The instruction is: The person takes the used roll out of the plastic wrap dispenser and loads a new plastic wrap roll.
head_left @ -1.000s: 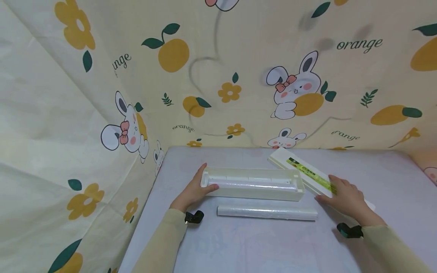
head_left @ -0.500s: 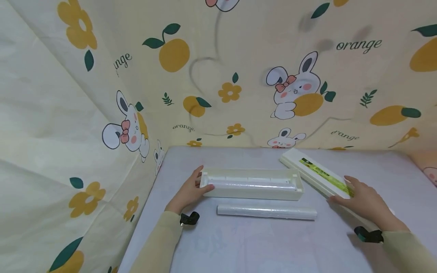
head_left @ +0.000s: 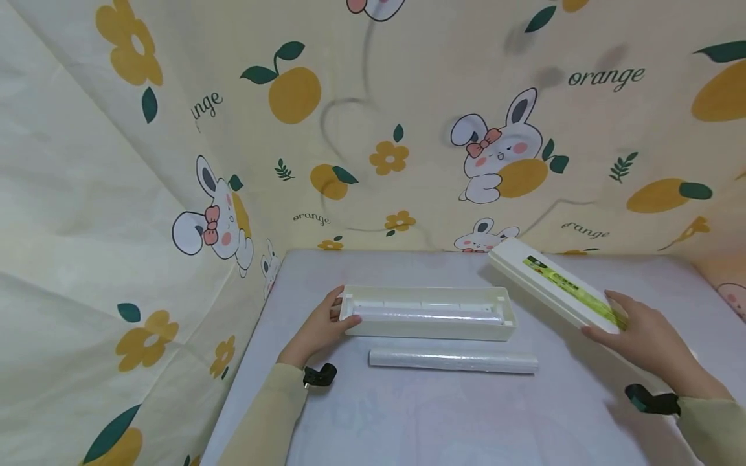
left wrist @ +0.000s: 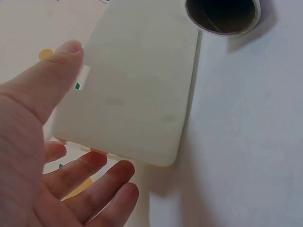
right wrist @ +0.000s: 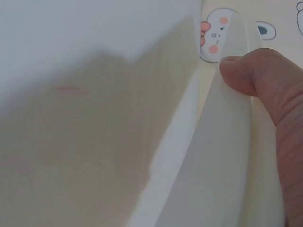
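Note:
My left hand (head_left: 317,327) holds the left end of a long white cling film box (head_left: 431,330), its thumb at the near rim and its fingers round the far side. The box stands open on top, and a roll of film (head_left: 428,314) lies inside. In the left wrist view, the thumb and fingers straddle the box's end wall (left wrist: 132,94). My right hand (head_left: 655,343) grips the near end of the long white lid (head_left: 515,262) with a yellow-green label. This lid slants up off the table; its edge (right wrist: 213,165) shows under the thumb in the right wrist view.
A second roll of cling film (head_left: 453,361) lies in front of the box, parallel to it. Its hollow tube end (left wrist: 222,16) shows in the left wrist view. A printed cloth (head_left: 431,97) hangs behind the pale table (head_left: 443,421) and along its left side.
My right hand has drawn the lid to the right, away from the box, and its far end has risen off the table. My left hand has shifted slightly left at the box end.

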`<state>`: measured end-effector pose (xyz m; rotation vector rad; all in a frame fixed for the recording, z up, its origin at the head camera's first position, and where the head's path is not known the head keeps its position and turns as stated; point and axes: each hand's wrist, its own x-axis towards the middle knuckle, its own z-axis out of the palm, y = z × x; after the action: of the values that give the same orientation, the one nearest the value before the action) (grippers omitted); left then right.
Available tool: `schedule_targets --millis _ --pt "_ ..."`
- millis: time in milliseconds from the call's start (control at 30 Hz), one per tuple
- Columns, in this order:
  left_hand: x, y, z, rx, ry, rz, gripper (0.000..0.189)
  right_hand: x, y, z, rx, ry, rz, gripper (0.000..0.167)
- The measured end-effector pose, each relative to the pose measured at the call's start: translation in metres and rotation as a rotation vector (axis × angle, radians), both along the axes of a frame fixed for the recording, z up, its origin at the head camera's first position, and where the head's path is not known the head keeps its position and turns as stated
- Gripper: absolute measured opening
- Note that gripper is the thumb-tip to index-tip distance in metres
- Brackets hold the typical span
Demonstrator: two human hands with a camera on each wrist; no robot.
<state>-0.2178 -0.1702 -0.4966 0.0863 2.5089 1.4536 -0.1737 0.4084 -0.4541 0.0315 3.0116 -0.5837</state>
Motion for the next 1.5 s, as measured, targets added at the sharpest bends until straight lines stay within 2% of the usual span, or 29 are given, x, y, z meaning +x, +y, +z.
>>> schedule_targets --millis 200,433,567,700,1000,1267,1500 --pt "-0.001 -0.003 0.001 0.010 -0.012 -0.020 0.090 -0.003 -0.011 0.008 -0.027 0.024 0.025 0.117" --pt "-0.005 -0.006 0.001 -0.013 -0.028 -0.066 0.093 -0.004 -0.029 0.015 -0.076 0.141 0.097 0.103" --pt "-0.006 -0.006 0.002 -0.007 -0.057 -0.069 0.095 -0.007 -0.040 0.017 -0.091 0.182 0.128 0.101" --pt "-0.006 -0.006 0.003 0.002 -0.066 -0.080 0.096 -0.011 -0.052 0.016 -0.092 0.170 0.150 0.103" --pt "-0.006 -0.007 0.008 -0.017 -0.073 -0.099 0.094 -0.019 -0.085 0.016 -0.097 0.079 0.184 0.108" --pt "-0.007 -0.005 0.004 0.007 -0.083 -0.096 0.095 -0.025 -0.107 0.011 -0.102 0.091 0.231 0.099" --pt "-0.006 -0.006 0.002 0.014 -0.081 -0.075 0.091 -0.027 -0.118 0.008 -0.101 0.093 0.239 0.099"
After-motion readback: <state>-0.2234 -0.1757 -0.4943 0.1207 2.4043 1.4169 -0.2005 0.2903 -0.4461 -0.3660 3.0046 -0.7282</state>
